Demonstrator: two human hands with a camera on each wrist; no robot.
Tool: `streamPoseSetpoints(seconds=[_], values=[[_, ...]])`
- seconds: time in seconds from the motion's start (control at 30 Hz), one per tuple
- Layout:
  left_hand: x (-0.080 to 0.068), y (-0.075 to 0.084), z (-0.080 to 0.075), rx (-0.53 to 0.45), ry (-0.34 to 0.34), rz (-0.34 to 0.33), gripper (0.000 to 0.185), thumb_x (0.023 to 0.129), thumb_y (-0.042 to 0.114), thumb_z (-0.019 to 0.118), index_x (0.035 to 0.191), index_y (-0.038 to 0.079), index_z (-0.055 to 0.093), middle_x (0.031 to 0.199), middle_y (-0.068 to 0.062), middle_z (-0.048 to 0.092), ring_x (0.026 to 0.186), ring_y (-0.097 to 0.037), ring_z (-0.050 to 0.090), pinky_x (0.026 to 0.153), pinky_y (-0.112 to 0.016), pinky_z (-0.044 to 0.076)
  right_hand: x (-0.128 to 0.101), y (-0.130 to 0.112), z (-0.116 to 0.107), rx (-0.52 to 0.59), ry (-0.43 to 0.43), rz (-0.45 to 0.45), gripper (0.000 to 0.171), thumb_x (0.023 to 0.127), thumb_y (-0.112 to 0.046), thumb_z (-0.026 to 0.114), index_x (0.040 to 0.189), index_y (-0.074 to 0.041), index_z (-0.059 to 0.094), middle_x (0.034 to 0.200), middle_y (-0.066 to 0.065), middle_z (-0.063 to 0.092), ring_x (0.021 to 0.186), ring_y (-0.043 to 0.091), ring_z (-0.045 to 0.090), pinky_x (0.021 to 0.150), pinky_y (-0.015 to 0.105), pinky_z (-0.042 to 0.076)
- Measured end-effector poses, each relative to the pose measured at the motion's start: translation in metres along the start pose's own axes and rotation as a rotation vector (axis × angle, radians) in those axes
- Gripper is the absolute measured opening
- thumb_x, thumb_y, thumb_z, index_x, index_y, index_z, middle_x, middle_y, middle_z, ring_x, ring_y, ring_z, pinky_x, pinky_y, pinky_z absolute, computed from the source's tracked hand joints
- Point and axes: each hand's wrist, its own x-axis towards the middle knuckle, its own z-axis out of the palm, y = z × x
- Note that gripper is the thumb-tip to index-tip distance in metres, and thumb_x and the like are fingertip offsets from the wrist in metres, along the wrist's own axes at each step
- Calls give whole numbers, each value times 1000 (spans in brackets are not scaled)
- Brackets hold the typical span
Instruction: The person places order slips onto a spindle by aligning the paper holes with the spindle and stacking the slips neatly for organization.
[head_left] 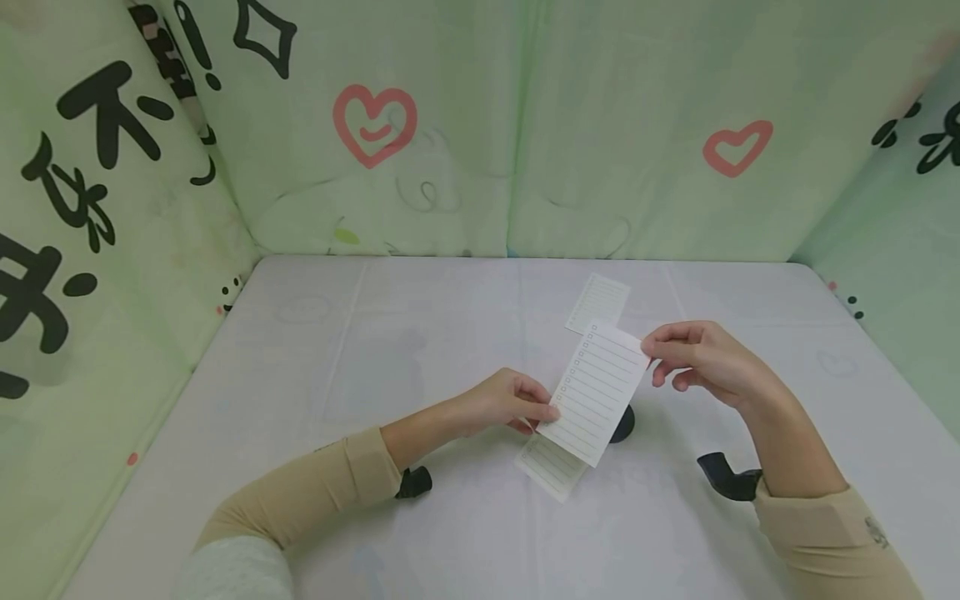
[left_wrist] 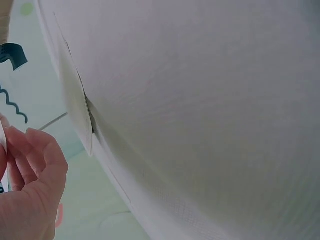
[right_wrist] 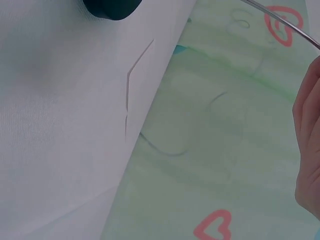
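A white checklist sheet with ruled lines and small tick boxes is held up, tilted, over the table. My left hand pinches its lower left edge between thumb and fingers. At the upper right corner, my right hand pinches it the same way. Behind it lies a similar lined sheet, partly covered in the head view. Another lined sheet shows below the held one. The left wrist view catches my left hand at its edge; my right hand is partly cut off in the right wrist view.
A black round object, partly hidden by the held sheet, stands on the white-covered table. Black curved mounts stick out at both wrists. Green printed curtains with hearts and lettering enclose the back and sides.
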Motion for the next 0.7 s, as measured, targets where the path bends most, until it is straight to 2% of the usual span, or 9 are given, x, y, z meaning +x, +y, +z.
streamPoseSetpoints(seconds=[0.47,0.7], values=[[0,0,-1,10,27,-3,16,82,9,67,91,-4,66,77,-3,65,66,-14,58,68,-30,53,0,5,1,8,-57,-55,11,93,-11,53,87,-13,62,76,0,61,59,13,56,47,21,44],[2,-2,-1,41,42,-22,13,82,8,68,88,-4,66,73,-2,63,64,-12,56,64,-27,53,-1,8,4,-12,-67,-26,6,92,-14,55,88,-12,59,75,2,57,59,15,56,48,23,44]])
